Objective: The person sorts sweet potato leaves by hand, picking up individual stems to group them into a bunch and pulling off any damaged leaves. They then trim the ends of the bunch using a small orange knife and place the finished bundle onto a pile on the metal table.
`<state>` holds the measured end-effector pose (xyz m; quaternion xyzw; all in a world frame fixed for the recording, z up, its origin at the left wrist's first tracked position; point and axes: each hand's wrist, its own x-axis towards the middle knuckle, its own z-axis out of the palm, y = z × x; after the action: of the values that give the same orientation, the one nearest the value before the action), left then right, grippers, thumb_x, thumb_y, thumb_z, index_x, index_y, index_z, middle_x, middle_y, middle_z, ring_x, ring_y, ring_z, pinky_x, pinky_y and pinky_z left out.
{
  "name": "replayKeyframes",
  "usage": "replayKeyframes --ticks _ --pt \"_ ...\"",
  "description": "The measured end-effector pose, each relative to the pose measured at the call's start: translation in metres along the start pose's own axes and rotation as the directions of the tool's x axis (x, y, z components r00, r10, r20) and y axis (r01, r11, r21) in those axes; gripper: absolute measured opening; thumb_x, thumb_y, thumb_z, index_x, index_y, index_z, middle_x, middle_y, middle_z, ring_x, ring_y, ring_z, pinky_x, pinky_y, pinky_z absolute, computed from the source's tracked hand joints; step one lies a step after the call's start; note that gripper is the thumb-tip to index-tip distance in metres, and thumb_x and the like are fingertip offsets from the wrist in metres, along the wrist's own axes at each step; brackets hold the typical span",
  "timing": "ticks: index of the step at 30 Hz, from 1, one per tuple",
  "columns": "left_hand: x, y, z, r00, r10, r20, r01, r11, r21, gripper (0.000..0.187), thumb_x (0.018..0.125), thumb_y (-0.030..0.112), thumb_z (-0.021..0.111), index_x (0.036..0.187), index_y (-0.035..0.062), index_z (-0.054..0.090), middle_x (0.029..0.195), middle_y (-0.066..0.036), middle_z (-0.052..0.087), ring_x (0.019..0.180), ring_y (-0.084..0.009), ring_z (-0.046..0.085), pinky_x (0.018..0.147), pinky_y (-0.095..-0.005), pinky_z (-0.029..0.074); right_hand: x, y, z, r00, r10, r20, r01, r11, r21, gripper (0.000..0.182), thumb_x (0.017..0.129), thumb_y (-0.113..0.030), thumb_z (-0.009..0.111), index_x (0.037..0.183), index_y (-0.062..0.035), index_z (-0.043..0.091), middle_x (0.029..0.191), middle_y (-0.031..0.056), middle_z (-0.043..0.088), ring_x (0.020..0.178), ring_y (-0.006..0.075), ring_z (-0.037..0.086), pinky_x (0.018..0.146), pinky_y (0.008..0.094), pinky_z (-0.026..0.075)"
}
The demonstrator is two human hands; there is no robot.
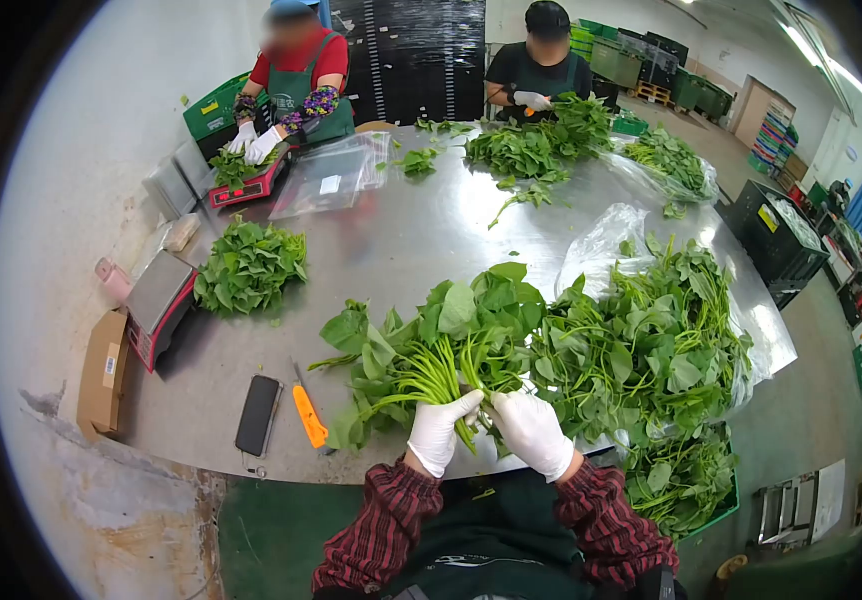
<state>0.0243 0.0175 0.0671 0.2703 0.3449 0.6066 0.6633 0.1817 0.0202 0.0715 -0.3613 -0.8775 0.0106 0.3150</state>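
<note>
My left hand point(438, 432), in a white glove, is closed around the stems of a bunch of leafy greens point(429, 368). The leaves fan out away from me over the table's near edge. Close beside it, my right hand point(533, 430), also gloved, pinches a few stems at the bunch's right side; its fingertips partly hide them. A large heap of loose leafy greens point(641, 345) lies just beyond and right of my right hand. Left of my hands, an orange-handled knife point(309, 415) and a black phone point(258, 414) lie on the metal table point(381, 260).
A bundle of greens point(251, 266) sits near a red scale point(163, 300) at left. Across the table, one person point(301, 80) presses greens on another scale point(251, 185); a second person point(541, 70) handles greens. A filled green crate point(686, 480) stands below the table's right edge.
</note>
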Motion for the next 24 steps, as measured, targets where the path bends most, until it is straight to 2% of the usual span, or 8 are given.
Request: replayKeyframes --ticks 4,7,10,13,17,19,22,24 --pt "-0.001 -0.003 -0.004 0.999 -0.026 0.037 0.027 0.999 -0.020 0.016 0.080 -0.004 0.062 0.093 0.0026 0.054 0.080 -0.006 0.059 0.060 -0.0117 0.052 0.051 -0.0230 0.041 -0.002 0.000 0.002 1.000 0.006 -0.003 -0.005 1.000 0.029 0.015 0.079 -0.011 0.057 0.087 -0.0057 0.046 0.068 0.0086 0.046 0.062 0.0262 0.051 0.053 0.0358 0.042" --pt "-0.005 -0.003 -0.003 1.000 0.017 0.005 -0.017 0.999 -0.049 0.017 0.080 -0.005 0.061 0.094 0.0023 0.054 0.082 -0.006 0.059 0.061 -0.0123 0.052 0.052 -0.0232 0.041 0.001 -0.005 -0.004 0.993 0.107 0.054 -0.112 0.988 0.107 0.018 0.079 -0.016 0.062 0.088 -0.0047 0.050 0.069 0.0100 0.050 0.062 0.0281 0.053 0.054 0.0366 0.043" --pt "-0.007 0.002 -0.002 0.997 0.076 -0.033 -0.078 0.995 -0.057 0.017 0.080 -0.005 0.061 0.094 0.0021 0.054 0.082 -0.006 0.059 0.061 -0.0127 0.052 0.053 -0.0235 0.041 0.001 -0.006 -0.012 0.983 0.180 -0.017 -0.174 0.967 0.184 0.022 0.076 -0.018 0.067 0.088 -0.0038 0.055 0.070 0.0110 0.053 0.063 0.0289 0.056 0.055 0.0366 0.045" --pt "-0.009 0.009 -0.002 0.991 0.129 -0.038 -0.131 0.990 -0.060 0.016 0.081 -0.005 0.060 0.095 0.0014 0.054 0.082 -0.006 0.059 0.063 -0.0131 0.052 0.054 -0.0238 0.041 -0.006 0.003 -0.020 0.973 0.192 -0.129 -0.168 0.970 0.175 0.022 0.070 -0.012 0.072 0.087 -0.0019 0.060 0.070 0.0133 0.057 0.063 0.0303 0.058 0.055 0.0368 0.046" --pt "-0.011 0.009 -0.002 0.987 0.155 -0.032 -0.156 0.986 -0.055 0.016 0.082 -0.005 0.059 0.095 0.0010 0.054 0.083 -0.007 0.059 0.065 -0.0138 0.053 0.055 -0.0244 0.042 -0.013 0.008 -0.019 0.987 0.150 -0.060 -0.141 0.982 0.126 0.028 0.074 -0.019 0.070 0.093 -0.0024 0.058 0.072 0.0117 0.057 0.064 0.0288 0.058 0.056 0.0359 0.047" --pt "-0.010 0.007 -0.003 0.990 0.119 -0.076 -0.132 0.974 -0.186 0.019 0.082 -0.006 0.058 0.098 0.0016 0.053 0.086 -0.007 0.059 0.066 -0.0146 0.053 0.056 -0.0252 0.042 -0.014 0.006 -0.020 0.986 0.164 -0.030 -0.158 0.976 0.153 0.031 0.075 -0.022 0.070 0.095 -0.0020 0.058 0.074 0.0122 0.058 0.066 0.0291 0.059 0.057 0.0357 0.047" --pt "-0.008 0.005 -0.012 0.995 0.097 -0.034 -0.102 0.976 -0.190 0.026 0.083 -0.005 0.058 0.104 0.0063 0.050 0.092 -0.008 0.057 0.070 -0.0158 0.053 0.056 -0.0266 0.042 -0.013 0.003 -0.021 0.954 0.294 0.058 -0.300 0.941 0.154 0.045 0.073 -0.029 0.072 0.105 -0.0009 0.056 0.085 0.0152 0.063 0.077 0.0299 0.063 0.064 0.0349 0.051" --pt "-0.010 0.010 -0.012 0.991 0.125 -0.051 -0.131 0.980 -0.148 0.025 0.082 -0.006 0.057 0.103 0.0046 0.050 0.091 -0.008 0.058 0.069 -0.0158 0.054 0.056 -0.0262 0.042 -0.015 0.008 -0.012 0.950 0.310 0.043 -0.313 0.940 0.136 0.045 0.075 -0.029 0.070 0.106 -0.0007 0.055 0.085 0.0151 0.063 0.076 0.0302 0.063 0.064 0.0357 0.050"
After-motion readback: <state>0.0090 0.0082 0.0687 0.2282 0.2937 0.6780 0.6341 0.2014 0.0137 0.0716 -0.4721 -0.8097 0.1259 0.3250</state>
